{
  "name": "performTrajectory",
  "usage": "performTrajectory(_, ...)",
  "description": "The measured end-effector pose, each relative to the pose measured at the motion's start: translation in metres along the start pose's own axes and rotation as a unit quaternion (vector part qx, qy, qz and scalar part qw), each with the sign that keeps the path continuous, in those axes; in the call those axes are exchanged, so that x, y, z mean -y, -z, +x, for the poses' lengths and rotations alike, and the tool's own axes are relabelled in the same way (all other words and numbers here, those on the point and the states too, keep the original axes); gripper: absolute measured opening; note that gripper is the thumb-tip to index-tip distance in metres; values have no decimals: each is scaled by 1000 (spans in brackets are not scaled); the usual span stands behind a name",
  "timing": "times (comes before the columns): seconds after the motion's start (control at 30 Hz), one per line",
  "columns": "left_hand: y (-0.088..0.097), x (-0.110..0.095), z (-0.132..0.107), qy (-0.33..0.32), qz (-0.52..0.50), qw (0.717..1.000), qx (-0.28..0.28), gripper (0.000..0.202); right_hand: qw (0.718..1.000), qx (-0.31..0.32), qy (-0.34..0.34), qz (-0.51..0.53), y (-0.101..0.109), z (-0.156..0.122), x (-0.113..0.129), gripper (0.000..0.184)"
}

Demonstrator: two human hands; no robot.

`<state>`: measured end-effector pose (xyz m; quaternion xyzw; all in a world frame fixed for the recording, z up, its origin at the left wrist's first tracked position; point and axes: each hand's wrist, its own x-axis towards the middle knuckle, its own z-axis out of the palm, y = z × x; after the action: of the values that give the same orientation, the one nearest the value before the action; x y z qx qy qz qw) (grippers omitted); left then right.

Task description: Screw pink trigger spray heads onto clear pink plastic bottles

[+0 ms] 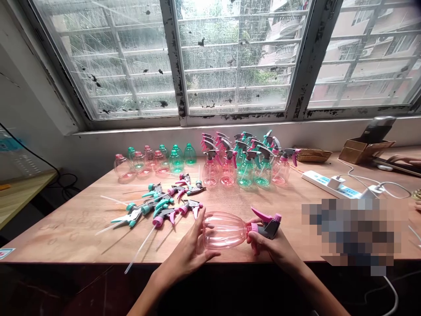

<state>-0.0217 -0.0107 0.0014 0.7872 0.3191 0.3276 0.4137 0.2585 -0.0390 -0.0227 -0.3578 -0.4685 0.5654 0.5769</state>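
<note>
A clear pink spray bottle (pixel 224 230) lies sideways between my hands, just above the front edge of the table. My left hand (pixel 190 245) wraps round its base end, with the thumb below and the fingers behind. At the neck, my right hand (pixel 268 245) grips the pink collar of the trigger sprayer head (pixel 270 226), whose pink lever points up and to the left. Left of my hands lie several loose trigger sprayer heads (pixel 161 204) in pink, teal and grey, with thin white tubes.
Several open pink and green bottles (pixel 176 162) stand at the back left. Several bottles with sprayer heads (pixel 246 171) stand beside them. On the right are a power strip (pixel 330 184) with plugs, a cardboard box (pixel 362 151), and another person's hand (pixel 406 160). A blurred patch hides part of the table.
</note>
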Motion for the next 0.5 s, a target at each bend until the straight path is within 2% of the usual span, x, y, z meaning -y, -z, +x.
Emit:
performTrajectory(0.1,1,-3,-3,6,11,1000,11,116,1000,5,-1,-8,-1,0,1,36)
performTrajectory(0.23,2,-5,-3,10,28,1000,11,108,1000,9,-3,-9,-1,-1,2,37)
performTrajectory(0.4,1,4,-1,6,48,999,-5,100,1000,8,-3,-1,0,0,2,36)
performTrajectory(0.5,1,8,-1,13,24,1000,11,106,1000,5,-7,1,0,0,3,36)
